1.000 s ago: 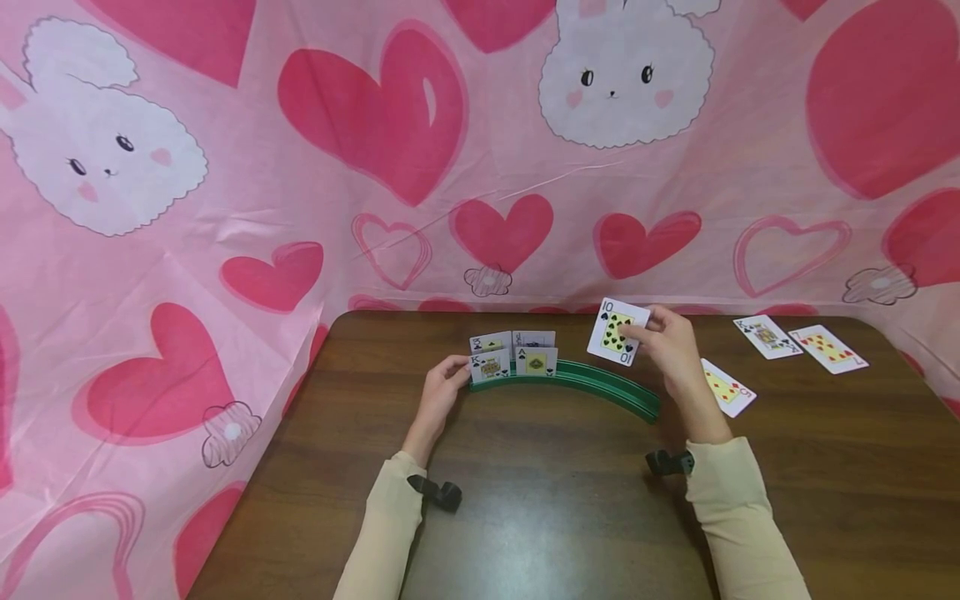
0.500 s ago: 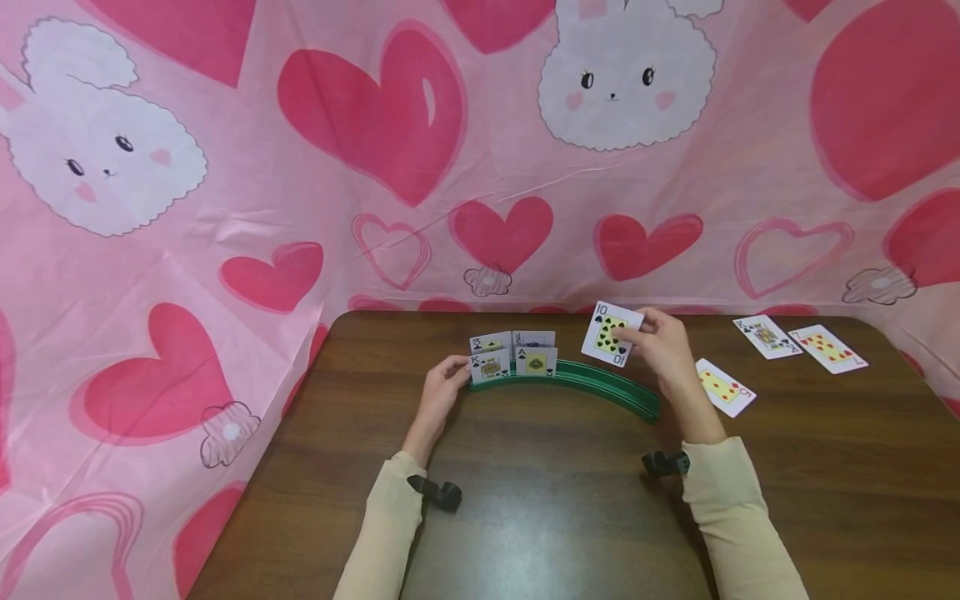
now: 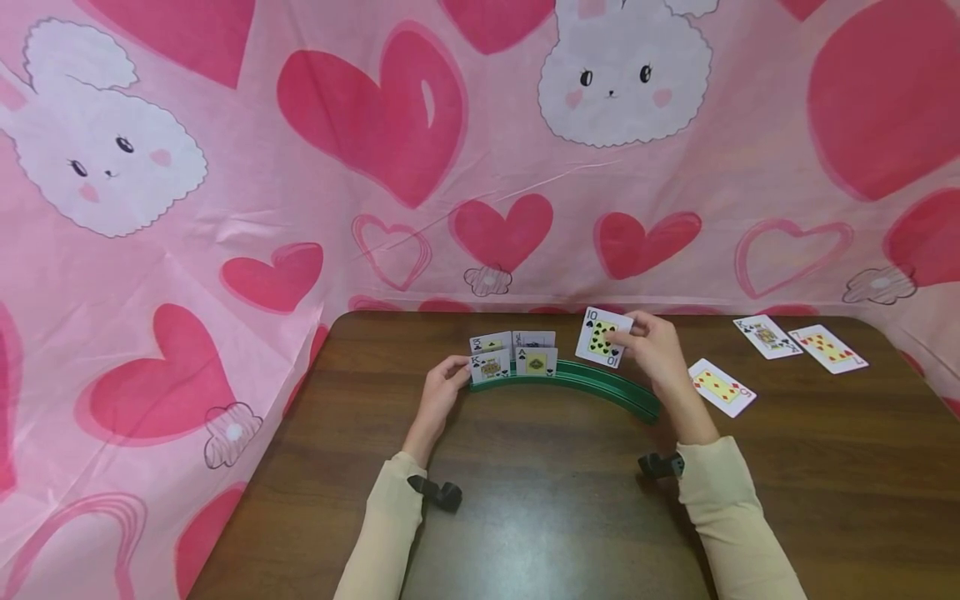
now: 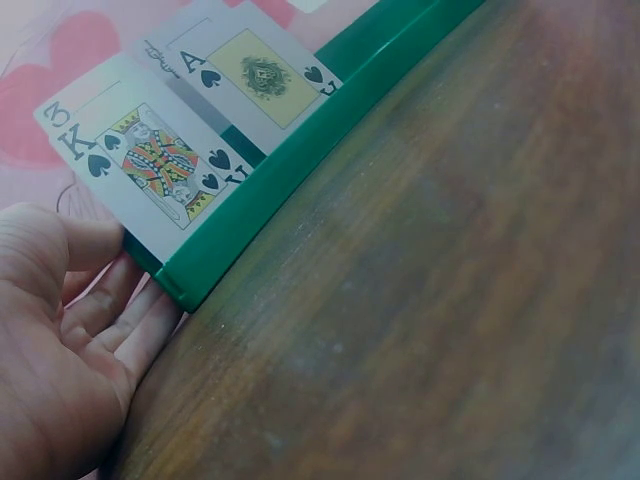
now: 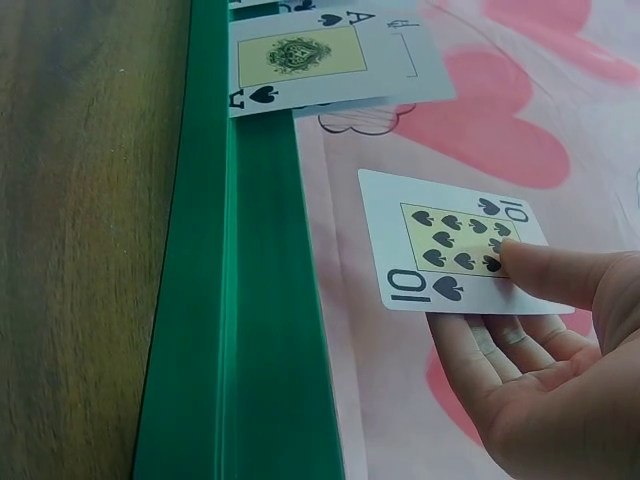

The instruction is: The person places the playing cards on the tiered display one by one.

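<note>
A curved green playing card holder (image 3: 611,389) lies on the table. In its front groove stand the king of spades (image 4: 160,165) and the ace of spades (image 4: 262,80), with two more cards behind them. My left hand (image 3: 442,390) holds the holder's left end, thumb beside the king and fingers curled at the end of the rack (image 4: 175,290). Between thumb and fingers, my right hand (image 3: 660,354) pinches the ten of spades (image 3: 603,337), face toward me and tilted. That card hangs above and behind the holder's bare right part, to the right of the ace.
To the right, the six of diamonds (image 3: 723,388) lies face up on the wooden table (image 3: 540,500). Farther back are a king (image 3: 767,337) and a red seven (image 3: 829,348), overlapping at one corner. A pink heart-patterned cloth (image 3: 420,275) hangs along the back and left.
My right hand has moved left and slightly down with the ten of spades, toward the ace. More of the six of diamonds shows now. The left hand and the holder have stayed still.
</note>
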{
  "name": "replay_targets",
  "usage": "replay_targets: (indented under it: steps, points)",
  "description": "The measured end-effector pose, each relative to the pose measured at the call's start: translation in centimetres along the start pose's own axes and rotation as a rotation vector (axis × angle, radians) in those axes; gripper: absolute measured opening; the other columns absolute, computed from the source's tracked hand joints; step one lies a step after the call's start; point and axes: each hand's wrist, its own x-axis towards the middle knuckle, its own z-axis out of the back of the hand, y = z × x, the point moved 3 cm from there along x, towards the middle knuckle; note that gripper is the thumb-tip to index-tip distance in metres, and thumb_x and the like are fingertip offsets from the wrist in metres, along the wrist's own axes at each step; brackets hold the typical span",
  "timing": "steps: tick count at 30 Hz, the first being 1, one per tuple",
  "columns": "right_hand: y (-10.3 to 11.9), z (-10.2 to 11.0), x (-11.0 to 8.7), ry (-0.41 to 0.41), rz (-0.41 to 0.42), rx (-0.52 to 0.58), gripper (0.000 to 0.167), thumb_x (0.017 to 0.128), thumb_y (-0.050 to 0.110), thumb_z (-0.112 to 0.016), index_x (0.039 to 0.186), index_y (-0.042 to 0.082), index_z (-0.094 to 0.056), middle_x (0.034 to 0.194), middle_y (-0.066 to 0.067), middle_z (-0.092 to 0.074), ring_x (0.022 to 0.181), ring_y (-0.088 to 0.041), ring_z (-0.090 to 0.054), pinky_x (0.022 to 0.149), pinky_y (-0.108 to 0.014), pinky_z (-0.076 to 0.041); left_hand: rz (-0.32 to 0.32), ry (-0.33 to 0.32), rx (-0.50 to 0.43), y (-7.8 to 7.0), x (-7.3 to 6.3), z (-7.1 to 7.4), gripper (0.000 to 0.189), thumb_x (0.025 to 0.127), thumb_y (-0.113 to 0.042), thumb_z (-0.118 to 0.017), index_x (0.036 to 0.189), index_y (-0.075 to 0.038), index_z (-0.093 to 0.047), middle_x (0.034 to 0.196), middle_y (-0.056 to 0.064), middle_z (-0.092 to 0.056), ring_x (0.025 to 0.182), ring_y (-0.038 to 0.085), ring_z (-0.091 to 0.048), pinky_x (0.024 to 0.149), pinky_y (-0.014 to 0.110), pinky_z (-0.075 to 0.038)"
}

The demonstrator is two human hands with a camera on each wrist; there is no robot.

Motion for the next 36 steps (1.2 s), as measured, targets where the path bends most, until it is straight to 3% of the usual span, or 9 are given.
replay_targets:
  steps: [2, 9, 36]
  points:
    - [0.0, -0.1, 0.0, 0.006, 0.001, -0.002, 0.035, 0.098, 0.015, -0.071, 0.119, -0.011, -0.059, 0.114, -0.018, -0.072, 0.085, -0.007, -0.067, 0.076, -0.021, -0.057, 0.010, 0.009, 0.004, -0.2, 0.0, 0.1, 0.023, 0.102, -0.001, -0.059, 0.117, 0.014, -0.066, 0.118, 0.023, -0.069, 0.100, 0.014, -0.061, 0.086, 0.025, -0.049]
    - [-0.1, -0.6, 0.0, 0.023, 0.009, 0.004, 0.035, 0.099, 0.013, -0.069, 0.121, -0.012, -0.059, 0.124, -0.030, -0.067, 0.088, -0.010, -0.067, 0.076, -0.022, -0.057, -0.015, 0.022, 0.011, -3.6, -2.0, 0.0, 0.021, 0.100, 0.001, -0.059, 0.113, 0.016, -0.066, 0.113, 0.023, -0.070, 0.098, 0.014, -0.062, 0.085, 0.025, -0.049]
    - [-0.8, -2.2, 0.2, 0.036, 0.034, -0.051, 0.029, 0.098, 0.011, -0.071, 0.115, -0.010, -0.063, 0.120, -0.029, -0.069, 0.095, -0.022, -0.068, 0.078, -0.024, -0.057, 0.009, 0.038, 0.012, -3.8, -2.1, 0.1, 0.022, 0.101, -0.001, -0.059, 0.116, 0.013, -0.067, 0.120, 0.024, -0.069, 0.105, 0.019, -0.062, 0.095, 0.035, -0.050]
